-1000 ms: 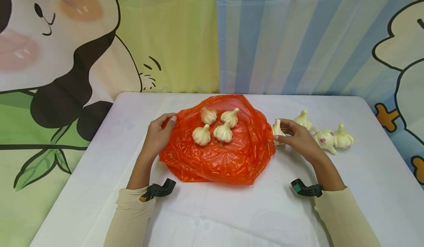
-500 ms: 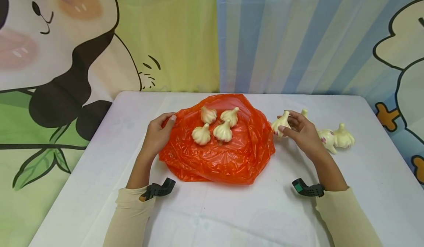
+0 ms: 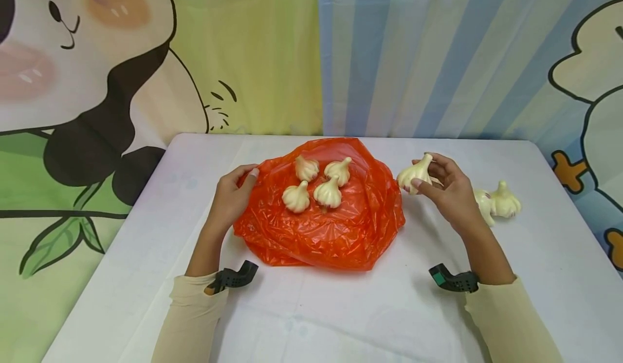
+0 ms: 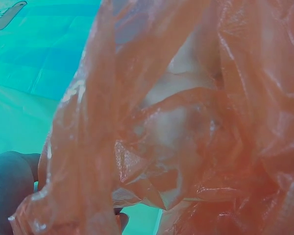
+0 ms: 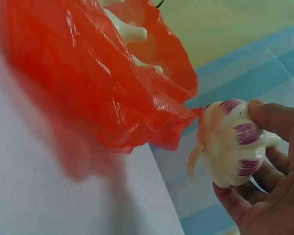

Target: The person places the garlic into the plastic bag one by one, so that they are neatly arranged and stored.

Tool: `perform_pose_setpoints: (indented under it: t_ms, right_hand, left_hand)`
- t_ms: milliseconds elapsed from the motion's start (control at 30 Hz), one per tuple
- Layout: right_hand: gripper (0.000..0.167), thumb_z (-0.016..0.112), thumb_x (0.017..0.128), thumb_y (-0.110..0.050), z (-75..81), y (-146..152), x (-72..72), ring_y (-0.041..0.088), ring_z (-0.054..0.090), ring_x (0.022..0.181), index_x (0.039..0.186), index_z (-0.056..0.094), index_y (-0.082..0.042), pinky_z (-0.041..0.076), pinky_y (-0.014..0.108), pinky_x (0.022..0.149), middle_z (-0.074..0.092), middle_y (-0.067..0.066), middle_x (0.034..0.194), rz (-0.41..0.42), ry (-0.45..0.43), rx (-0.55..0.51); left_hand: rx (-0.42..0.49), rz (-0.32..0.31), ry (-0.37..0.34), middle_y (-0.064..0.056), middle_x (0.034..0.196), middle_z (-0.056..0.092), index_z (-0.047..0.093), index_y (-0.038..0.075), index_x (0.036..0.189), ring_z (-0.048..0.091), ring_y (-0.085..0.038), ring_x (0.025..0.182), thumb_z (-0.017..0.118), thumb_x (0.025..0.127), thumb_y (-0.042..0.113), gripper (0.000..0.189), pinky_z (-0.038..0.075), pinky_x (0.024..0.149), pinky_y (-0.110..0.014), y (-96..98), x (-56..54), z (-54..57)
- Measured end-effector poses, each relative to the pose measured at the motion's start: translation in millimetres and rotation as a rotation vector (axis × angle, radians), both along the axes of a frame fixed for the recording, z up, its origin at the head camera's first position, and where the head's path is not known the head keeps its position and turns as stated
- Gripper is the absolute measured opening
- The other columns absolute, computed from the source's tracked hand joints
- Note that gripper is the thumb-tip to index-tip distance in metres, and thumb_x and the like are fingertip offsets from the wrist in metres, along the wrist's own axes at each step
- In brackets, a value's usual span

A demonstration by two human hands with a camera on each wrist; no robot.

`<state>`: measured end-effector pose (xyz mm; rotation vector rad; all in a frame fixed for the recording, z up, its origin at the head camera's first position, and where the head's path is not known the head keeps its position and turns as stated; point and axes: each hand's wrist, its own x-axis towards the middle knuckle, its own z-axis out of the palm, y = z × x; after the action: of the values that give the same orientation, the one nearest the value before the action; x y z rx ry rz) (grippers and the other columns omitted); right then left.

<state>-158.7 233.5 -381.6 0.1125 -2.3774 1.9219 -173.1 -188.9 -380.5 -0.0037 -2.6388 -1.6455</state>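
My right hand (image 3: 450, 192) holds a garlic bulb (image 3: 413, 175) up beside the right rim of a red plastic bag (image 3: 311, 238). In the right wrist view, thumb and fingers curl round this purple-streaked bulb (image 5: 235, 142), its root tuft toward the bag. At the bag's left edge, my left hand (image 3: 233, 198) pinches the rim. The left wrist view shows the crinkled plastic (image 4: 152, 156) covering most of that hand. Several pale garlic bulbs (image 3: 327, 192) sit inside the bag's wide mouth.
More garlic bulbs (image 3: 505, 200) lie on the white table (image 3: 370, 319) to the right, partly behind my right hand. A printed curtain (image 3: 243, 54) hangs behind the table's far edge.
My right hand has picked up a garlic bulb from beside the bag and raised it, moving slightly away and upward. The left hand and the bag have stayed in place.
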Motion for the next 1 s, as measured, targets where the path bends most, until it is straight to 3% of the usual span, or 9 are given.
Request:
perform_pose_setpoints:
  t_ms: [233, 600, 800, 1000]
  right_hand:
    - [0.059, 0.071, 0.090, -0.010, 11.0, -13, 0.4, 0.017, 0.057, 0.112, 0.141, 0.041, -0.009, 0.050, 0.020, 0.084, 0.054, 0.013, 0.135, 0.036, 0.079, 0.087]
    - [0.057, 0.068, 0.087, 0.005, 20.4, -37, 2.5, 0.018, 0.056, 0.114, 0.137, 0.042, -0.004, 0.050, 0.023, 0.085, 0.054, 0.020, 0.131, 0.144, 0.188, -0.014]
    - [0.058, 0.070, 0.085, 0.007, 31.0, -46, 0.5, 0.021, 0.054, 0.116, 0.136, 0.043, -0.002, 0.048, 0.023, 0.089, 0.056, 0.018, 0.130, 0.145, 0.248, -0.020]
    - [0.057, 0.069, 0.087, 0.006, 30.9, -55, -3.1, 0.024, 0.052, 0.118, 0.136, 0.041, -0.002, 0.048, 0.025, 0.090, 0.054, 0.020, 0.132, 0.195, 0.211, -0.053]
  left_hand:
    - [0.001, 0.010, -0.020, -0.006, 0.118, 0.061, 0.059, 0.012, 0.131, 0.058, -0.022, 0.104, 0.048, 0.101, 0.045, 0.047, 0.051, 0.090, -0.040, -2.1, 1.6, -0.3]
    - [-0.003, 0.001, 0.018, -0.006, 0.117, 0.062, 0.060, 0.011, 0.130, 0.058, -0.022, 0.104, 0.049, 0.100, 0.045, 0.047, 0.050, 0.090, -0.040, -1.8, 0.5, 1.5]
    - [-0.015, 0.006, 0.003, -0.005, 0.118, 0.061, 0.060, 0.012, 0.131, 0.058, -0.022, 0.105, 0.049, 0.100, 0.046, 0.048, 0.050, 0.090, -0.040, -1.2, 1.0, 1.4]
    - [-0.019, 0.005, -0.002, -0.005, 0.119, 0.061, 0.059, 0.012, 0.131, 0.057, -0.022, 0.105, 0.049, 0.100, 0.046, 0.048, 0.050, 0.091, -0.040, -0.5, 1.4, 2.7]
